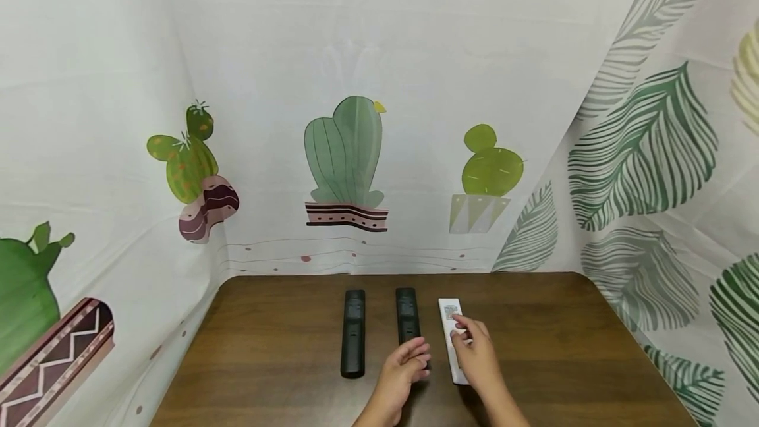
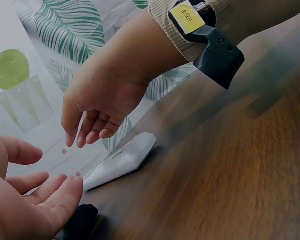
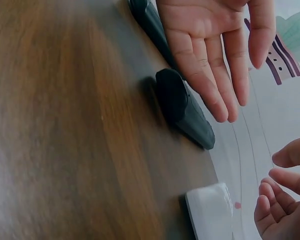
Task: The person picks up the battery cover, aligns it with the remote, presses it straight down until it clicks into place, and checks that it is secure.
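Observation:
Three remote controls lie apart on the table, apparently backs up. A white remote control (image 1: 449,307) with a printed label is under my right hand (image 1: 476,351). In the left wrist view, that hand (image 2: 107,95) hovers over the white remote (image 2: 121,161), its fingers loosely bent and holding nothing. My left hand (image 1: 403,371) is over the near end of the middle black remote control (image 1: 407,312), partly hiding it. The right wrist view shows the left palm (image 3: 207,30) with fairly straight fingers, above the middle black remote (image 3: 182,107). Further left lies another black remote control (image 1: 353,335).
The brown wooden table (image 1: 267,348) has rounded far corners. Behind it and at both sides hangs a white cloth (image 1: 415,38) printed with cacti and leaves. A wrist camera mount (image 2: 217,55) is strapped over the right sleeve.

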`<action>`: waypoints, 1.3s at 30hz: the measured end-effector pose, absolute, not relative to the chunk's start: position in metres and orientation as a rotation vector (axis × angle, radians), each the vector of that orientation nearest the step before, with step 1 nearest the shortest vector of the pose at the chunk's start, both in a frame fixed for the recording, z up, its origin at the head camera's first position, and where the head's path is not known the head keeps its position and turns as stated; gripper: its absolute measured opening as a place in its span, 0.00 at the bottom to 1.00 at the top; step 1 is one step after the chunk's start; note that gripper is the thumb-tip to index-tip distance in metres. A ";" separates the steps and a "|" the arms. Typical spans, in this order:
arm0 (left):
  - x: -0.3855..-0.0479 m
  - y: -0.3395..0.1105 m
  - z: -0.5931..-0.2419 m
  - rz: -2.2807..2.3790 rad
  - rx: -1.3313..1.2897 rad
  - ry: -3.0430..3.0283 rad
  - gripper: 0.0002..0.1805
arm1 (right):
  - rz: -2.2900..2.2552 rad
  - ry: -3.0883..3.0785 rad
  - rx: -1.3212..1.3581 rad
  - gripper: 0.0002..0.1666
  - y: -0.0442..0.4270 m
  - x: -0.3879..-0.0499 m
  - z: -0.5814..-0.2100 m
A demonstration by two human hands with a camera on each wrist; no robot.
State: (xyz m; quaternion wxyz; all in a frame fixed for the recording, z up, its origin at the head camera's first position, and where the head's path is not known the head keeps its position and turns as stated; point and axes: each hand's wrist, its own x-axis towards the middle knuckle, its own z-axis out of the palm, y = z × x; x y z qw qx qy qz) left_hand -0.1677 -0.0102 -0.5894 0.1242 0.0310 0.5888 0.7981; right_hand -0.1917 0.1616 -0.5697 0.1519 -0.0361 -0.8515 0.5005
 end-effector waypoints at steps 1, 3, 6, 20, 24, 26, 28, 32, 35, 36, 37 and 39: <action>-0.167 -0.010 -0.590 2.319 0.102 1.713 0.29 | 1.439 -2.451 -0.115 0.20 0.163 -0.192 -0.570; -0.167 -0.008 -0.590 2.307 0.108 1.705 0.30 | 1.442 -2.463 -0.134 0.21 0.166 -0.191 -0.570; -0.166 -0.006 -0.589 2.291 0.110 1.699 0.31 | 1.435 -2.488 -0.155 0.22 0.170 -0.191 -0.570; -0.163 -0.001 -0.588 2.215 0.116 1.696 0.32 | 1.330 -2.611 -0.250 0.28 0.190 -0.192 -0.577; -0.163 0.000 -0.589 2.200 0.113 1.697 0.33 | 1.305 -2.647 -0.259 0.29 0.196 -0.192 -0.577; -0.163 0.001 -0.591 2.201 0.113 1.697 0.34 | 1.291 -2.666 -0.262 0.30 0.199 -0.192 -0.577; -0.163 0.003 -0.592 2.205 0.112 1.697 0.34 | 1.278 -2.687 -0.265 0.31 0.201 -0.191 -0.577; -0.164 0.006 -0.594 2.199 0.109 1.704 0.33 | 1.257 -2.741 -0.283 0.34 0.203 -0.189 -0.577; -0.165 0.007 -0.595 2.188 0.107 1.705 0.33 | 1.256 -2.767 -0.295 0.36 0.204 -0.188 -0.579; -0.165 0.008 -0.595 2.187 0.106 1.704 0.33 | 1.254 -2.773 -0.293 0.37 0.205 -0.188 -0.579; -0.165 0.009 -0.595 2.187 0.109 1.702 0.33 | 1.250 -2.779 -0.293 0.37 0.205 -0.188 -0.580; -0.164 0.009 -0.596 2.191 0.118 1.701 0.33 | 1.243 -2.789 -0.294 0.37 0.206 -0.187 -0.581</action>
